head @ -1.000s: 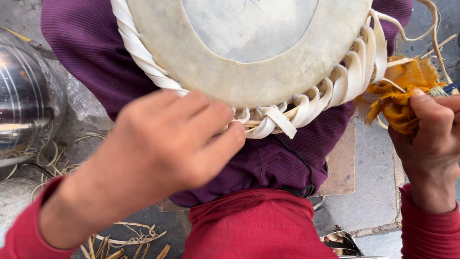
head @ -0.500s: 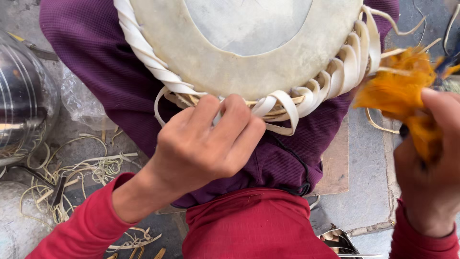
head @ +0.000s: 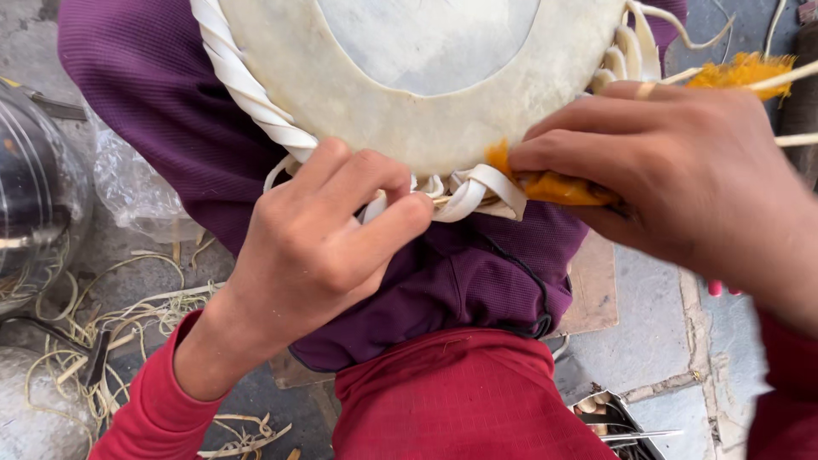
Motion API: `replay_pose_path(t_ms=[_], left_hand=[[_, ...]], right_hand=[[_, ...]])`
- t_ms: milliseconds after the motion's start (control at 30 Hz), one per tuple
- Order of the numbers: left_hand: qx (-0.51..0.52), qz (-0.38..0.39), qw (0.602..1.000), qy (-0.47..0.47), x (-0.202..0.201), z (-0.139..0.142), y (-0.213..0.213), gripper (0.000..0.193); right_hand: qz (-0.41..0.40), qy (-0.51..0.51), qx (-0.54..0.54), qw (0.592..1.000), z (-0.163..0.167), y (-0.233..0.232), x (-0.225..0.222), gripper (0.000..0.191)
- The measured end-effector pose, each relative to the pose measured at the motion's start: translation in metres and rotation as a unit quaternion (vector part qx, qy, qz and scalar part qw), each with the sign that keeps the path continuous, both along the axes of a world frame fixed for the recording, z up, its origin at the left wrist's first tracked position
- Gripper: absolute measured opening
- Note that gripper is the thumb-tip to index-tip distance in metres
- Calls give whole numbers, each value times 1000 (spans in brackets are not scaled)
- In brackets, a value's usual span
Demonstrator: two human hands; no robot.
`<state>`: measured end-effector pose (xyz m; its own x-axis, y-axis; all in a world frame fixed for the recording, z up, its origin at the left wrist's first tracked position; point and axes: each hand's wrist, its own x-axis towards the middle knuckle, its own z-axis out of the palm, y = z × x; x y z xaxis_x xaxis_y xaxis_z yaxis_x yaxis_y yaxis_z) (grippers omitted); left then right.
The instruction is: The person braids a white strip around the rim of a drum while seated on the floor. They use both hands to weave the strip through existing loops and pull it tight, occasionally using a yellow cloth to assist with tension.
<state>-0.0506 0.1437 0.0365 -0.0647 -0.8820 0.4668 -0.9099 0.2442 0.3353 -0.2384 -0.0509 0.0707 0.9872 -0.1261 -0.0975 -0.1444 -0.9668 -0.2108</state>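
Observation:
A round drum head [head: 426,94] of pale hide rests against my purple shirt, its rim laced with braided white hide strips [head: 247,85]. My left hand [head: 324,238] pinches the lacing at the drum's lower edge, fingers curled over the strips. My right hand [head: 682,179] presses an orange cloth [head: 554,187] against the rim just right of a looped strip [head: 486,192]. More of the orange cloth [head: 741,72] sticks out behind my right wrist.
A shiny metal vessel [head: 34,196] stands at the left beside a clear plastic bag [head: 136,192]. Loose hide scraps [head: 111,315] litter the ground. A small tray with tools [head: 613,422] lies at the lower right on the grey stone floor [head: 648,332].
My right hand has swung in from the far right with the orange cloth and now presses it on the rim. My left hand has slid slightly right along the lacing.

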Motion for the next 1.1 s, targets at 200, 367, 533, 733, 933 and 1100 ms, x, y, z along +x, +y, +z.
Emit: replay_pose_path(t_ms=[200, 367, 533, 733, 933, 1100], left_hand=[[3, -5, 999, -36, 4, -8, 3, 10], [-30, 16, 999, -35, -3, -5, 2, 9], [-62, -20, 998, -19, 13, 20, -6, 14], [-5, -4, 999, -42, 46, 26, 4, 17], [-4, -74, 996, -46, 58, 6, 5, 10], [-15, -55, 998, -12, 52, 7, -7, 14]], right_hand=[[161, 165, -14, 973, -7, -34, 39, 60], [149, 173, -8, 974, -14, -22, 45, 47], [103, 7, -114, 988, -32, 7, 4, 35], [-6, -187, -40, 981, -55, 26, -16, 38], [-12, -136, 35, 990, -44, 18, -16, 39], [-21, -121, 81, 989, -43, 13, -14, 31]])
